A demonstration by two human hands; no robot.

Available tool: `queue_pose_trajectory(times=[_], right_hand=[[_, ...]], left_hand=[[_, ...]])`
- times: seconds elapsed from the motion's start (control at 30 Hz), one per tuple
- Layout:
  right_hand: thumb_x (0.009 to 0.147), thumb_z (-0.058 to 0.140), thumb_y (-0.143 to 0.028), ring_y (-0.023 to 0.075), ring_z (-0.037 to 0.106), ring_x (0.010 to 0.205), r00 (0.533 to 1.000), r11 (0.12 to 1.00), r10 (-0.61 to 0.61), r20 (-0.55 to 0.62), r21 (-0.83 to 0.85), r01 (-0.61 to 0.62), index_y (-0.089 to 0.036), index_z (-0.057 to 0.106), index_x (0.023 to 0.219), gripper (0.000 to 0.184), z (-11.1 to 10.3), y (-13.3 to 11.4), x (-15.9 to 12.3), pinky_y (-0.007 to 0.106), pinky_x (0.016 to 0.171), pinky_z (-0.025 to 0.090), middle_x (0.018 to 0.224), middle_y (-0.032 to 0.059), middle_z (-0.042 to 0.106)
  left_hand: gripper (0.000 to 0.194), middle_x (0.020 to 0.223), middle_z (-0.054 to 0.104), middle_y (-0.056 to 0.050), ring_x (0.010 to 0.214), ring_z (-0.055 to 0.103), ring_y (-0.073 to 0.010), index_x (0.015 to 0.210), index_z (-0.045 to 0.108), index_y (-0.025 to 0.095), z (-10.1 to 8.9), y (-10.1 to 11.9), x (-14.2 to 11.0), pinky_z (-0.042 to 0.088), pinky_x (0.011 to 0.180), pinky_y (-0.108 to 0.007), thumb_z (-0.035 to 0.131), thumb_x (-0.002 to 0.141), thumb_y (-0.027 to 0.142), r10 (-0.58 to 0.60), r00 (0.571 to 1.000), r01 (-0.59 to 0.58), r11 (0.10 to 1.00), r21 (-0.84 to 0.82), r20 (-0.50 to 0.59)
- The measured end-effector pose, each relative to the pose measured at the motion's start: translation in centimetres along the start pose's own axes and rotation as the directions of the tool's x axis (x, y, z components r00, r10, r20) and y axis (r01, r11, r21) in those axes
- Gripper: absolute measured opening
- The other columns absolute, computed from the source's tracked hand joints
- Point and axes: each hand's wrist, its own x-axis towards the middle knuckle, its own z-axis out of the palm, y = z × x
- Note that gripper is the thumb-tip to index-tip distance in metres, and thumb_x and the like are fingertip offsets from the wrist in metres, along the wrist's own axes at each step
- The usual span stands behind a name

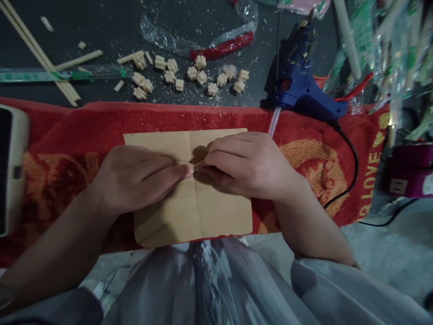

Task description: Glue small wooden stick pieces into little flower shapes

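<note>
Over a tan cardboard sheet (223, 214), my left hand (138, 176) and my right hand (245, 162) meet with their fingers pinched. Between the fingertips shows a small pale piece (193, 169), rough or beaded in look; the fingers cover most of it, so its kind is unclear. Both hands are closed on it from opposite sides. Beneath the cardboard lies a red towel (111, 119) with orange patterns. Beyond its far edge, several small fluted cream pieces (202, 77) are scattered on the dark tabletop (111, 27) among crumbs.
A blue glue gun (301, 90) with a clear glue stick lies at the right, its cord crossing the towel. Long thin sticks (40, 54) and a green-printed wrapper (72, 74) lie far left. A phone (18, 167) sits at the left edge. Plastic-wrapped items (399, 58) crowd the far right.
</note>
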Motion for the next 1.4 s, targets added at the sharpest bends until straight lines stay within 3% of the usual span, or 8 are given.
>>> queue_pose_trajectory(times=[0.2,0.3,0.43,0.63,0.83,1.23,1.4], right_hand=[[0.1,0.043,-0.019,0.0111,0.055,0.07,1.0,1.0,0.001,0.018,0.007,-0.001,-0.015,0.066,0.083,0.029,0.02,-0.06,-0.08,0.026,0.063,0.039,0.08,0.0029,0.066],[0.1,0.042,-0.018,0.0112,0.056,0.07,1.0,1.0,-0.01,0.025,-0.02,0.011,-0.016,0.066,0.082,0.03,0.07,-0.07,-0.09,0.026,0.063,0.04,0.079,0.0021,0.067],[0.099,0.045,-0.017,0.0107,0.056,0.069,0.999,0.999,-0.034,0.007,-0.025,0.035,-0.016,0.066,0.079,0.029,0.02,-0.02,-0.11,0.026,0.062,0.04,0.077,0.0011,0.067],[0.096,0.05,-0.015,0.0114,0.06,0.068,0.998,0.999,-0.037,-0.046,-0.001,0.037,-0.014,0.067,0.077,0.026,-0.3,-0.1,0.03,0.027,0.06,0.042,0.075,0.0013,0.069],[0.097,0.05,-0.015,0.0109,0.059,0.068,0.998,0.997,-0.067,0.002,-0.037,0.067,-0.016,0.065,0.075,0.028,-0.66,-0.08,0.13,0.026,0.06,0.043,0.076,0.001,0.069],[0.097,0.052,-0.018,0.0104,0.059,0.068,0.995,0.994,-0.093,-0.044,-0.06,0.09,-0.017,0.066,0.079,0.023,-0.05,0.02,-0.19,0.026,0.058,0.041,0.076,0.0005,0.067],[0.096,0.053,-0.018,0.0091,0.057,0.066,0.994,0.994,-0.082,-0.07,-0.078,0.076,-0.016,0.066,0.078,0.022,0.27,-0.08,-0.3,0.025,0.056,0.039,0.075,0.0,0.067]], left_hand=[[0.006,0.061,0.058,0.01,0.047,0.048,-0.0062,0.089,0.058,0.018,-0.08,0.01,0.27,0.033,0.047,-0.024,0.06,0.094,0.015,0.03,0.999,-0.032,0.998,-0.06,-0.045],[0.01,0.059,0.058,0.01,0.046,0.049,-0.0073,0.088,0.059,0.018,-0.3,-0.08,0.21,0.037,0.046,-0.025,0.056,0.094,0.011,0.036,0.998,-0.04,0.996,-0.076,-0.048],[0.015,0.057,0.06,0.008,0.051,0.057,-0.0113,0.083,0.058,0.021,-0.77,-0.33,0.28,0.042,0.044,-0.027,0.052,0.096,0.014,0.109,0.993,-0.107,0.993,-0.059,0.042],[0.022,0.059,0.063,0.005,0.051,0.059,-0.0126,0.083,0.061,0.019,-0.92,-0.33,0.82,0.047,0.044,-0.028,0.046,0.096,0.01,0.126,0.992,-0.123,0.99,-0.075,0.029],[0.024,0.059,0.066,0.004,0.05,0.06,-0.0133,0.078,0.063,0.017,-0.9,-0.19,0.91,0.049,0.043,-0.028,0.048,0.095,0.009,0.113,0.994,-0.112,0.99,-0.084,0.01],[0.003,0.062,0.066,0.006,0.048,0.056,-0.0118,0.091,0.061,0.016,-0.45,-0.13,0.39,0.045,0.044,-0.027,0.06,0.092,0.014,0.065,0.997,-0.068,0.996,-0.065,-0.047],[0.005,0.066,0.068,0.006,0.049,0.057,-0.0122,0.095,0.06,0.016,-0.41,-0.12,0.16,0.045,0.046,-0.027,0.064,0.091,0.016,0.054,0.998,-0.056,0.996,-0.073,-0.038]])
